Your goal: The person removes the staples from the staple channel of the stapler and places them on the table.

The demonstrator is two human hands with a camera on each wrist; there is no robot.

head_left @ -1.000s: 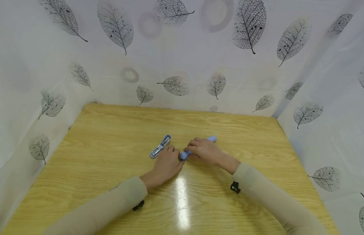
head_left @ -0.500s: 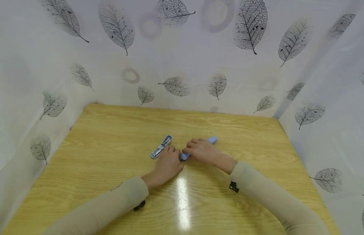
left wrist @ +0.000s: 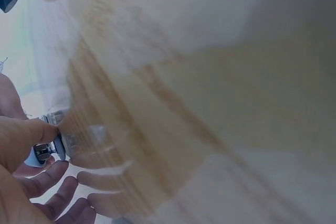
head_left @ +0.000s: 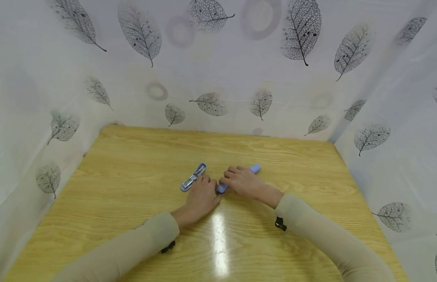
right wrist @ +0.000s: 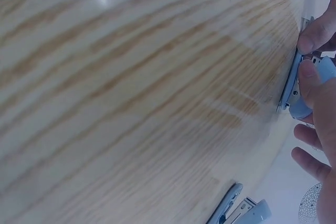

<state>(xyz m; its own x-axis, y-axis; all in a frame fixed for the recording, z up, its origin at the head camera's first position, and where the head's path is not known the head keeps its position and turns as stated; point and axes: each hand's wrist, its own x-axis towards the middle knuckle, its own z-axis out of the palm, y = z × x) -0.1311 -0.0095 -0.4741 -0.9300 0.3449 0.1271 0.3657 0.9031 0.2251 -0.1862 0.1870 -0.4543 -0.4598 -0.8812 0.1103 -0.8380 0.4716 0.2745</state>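
Between my hands is a small light-blue stapler [right wrist: 290, 85] with a metal rail. My left hand [head_left: 203, 197] pinches its near end. In the left wrist view, the left thumb lies against the stapler's metal part [left wrist: 46, 151], with the other fingers loosely bent below. My right hand [head_left: 244, 181] grips the blue top [head_left: 222, 188] from above; its thumb presses on the side in the right wrist view. Left of the left hand lies another stapler [head_left: 193, 178], metal parts showing. Beyond the right hand a blue stapler end [head_left: 255, 168] shows; its remainder is hidden in the head view.
A wood-grain table [head_left: 144, 156] with a bright light streak [head_left: 219, 243] lies under the hands. White leaf-printed sheets [head_left: 222, 66] enclose it at the back and both sides. In the right wrist view a stapler [right wrist: 239, 208] stands at the bottom edge, top and base apart.
The hands stay almost still around the stapler. The right hand and sleeve have shifted very slightly left and the fingers have settled on the blue top.
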